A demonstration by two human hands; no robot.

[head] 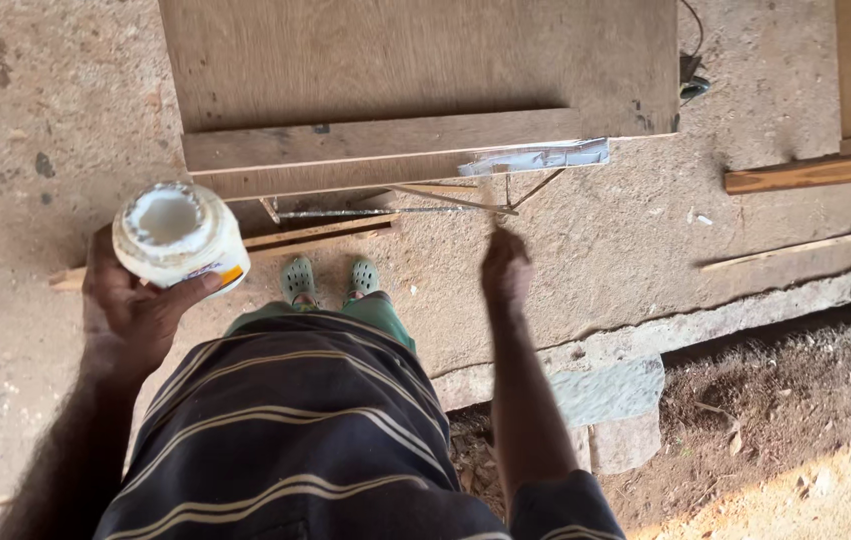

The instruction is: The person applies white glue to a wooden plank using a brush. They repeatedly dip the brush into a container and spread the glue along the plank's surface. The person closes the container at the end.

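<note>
A: Fingers of the left hand: status?
B: Wrapped around an open white jar, held upright at chest height (white paste inside).
A: Right hand?
B: Fingers bunched shut below the white-smeared edge of stacked plywood boards on the concrete floor.

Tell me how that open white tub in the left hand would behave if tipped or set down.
The tub looks full of white paste to its open mouth, so probably heavy and apt to spill if tipped. The left hand wraps its smeared round wall; likely slippery, and apt to roll if laid sideways.
</note>
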